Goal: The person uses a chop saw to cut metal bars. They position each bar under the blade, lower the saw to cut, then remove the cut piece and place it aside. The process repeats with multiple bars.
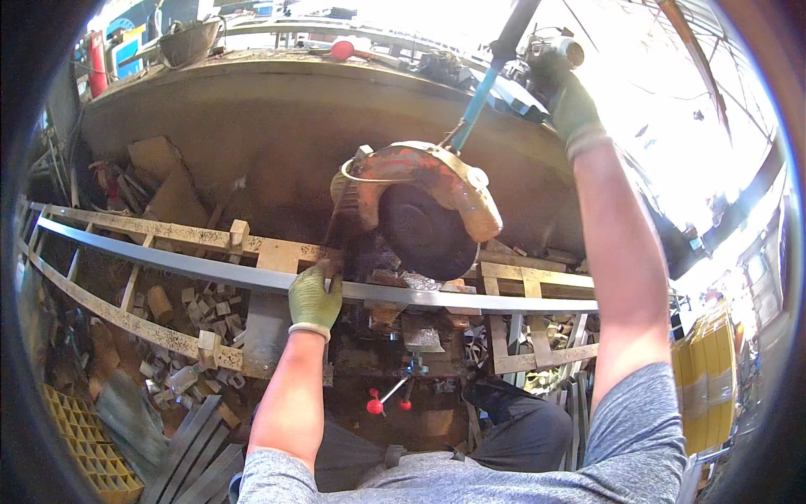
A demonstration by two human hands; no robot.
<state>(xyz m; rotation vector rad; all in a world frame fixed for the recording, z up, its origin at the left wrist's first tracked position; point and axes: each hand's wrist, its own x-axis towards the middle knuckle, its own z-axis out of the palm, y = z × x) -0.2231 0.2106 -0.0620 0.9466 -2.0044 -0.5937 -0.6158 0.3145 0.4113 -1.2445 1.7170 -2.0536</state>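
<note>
A long grey metal bar [185, 262] runs left to right across the saw bed. My gloved left hand [315, 298] is closed over it, left of the saw. The cut-off saw [424, 197] has a worn orange guard and a dark round disc just above the bar. From the guard a blue arm [480, 97] rises toward the top. My gloved right hand [578, 113] is raised high at the right, beside a dark motor-like part [550, 57]. Its fingers seem curled round something, but glare and shadow hide what. Below the bar stands a clamp lever with red knobs [374, 406].
A ladder-like frame [126, 290] supports the bar at left; another frame [537, 332] lies right. Small metal offcuts [201, 311] are heaped beneath. A yellow crate [84, 445] sits lower left, and yellow stacked pieces [705, 382] stand right. A dusty panel [277, 105] rises behind the saw.
</note>
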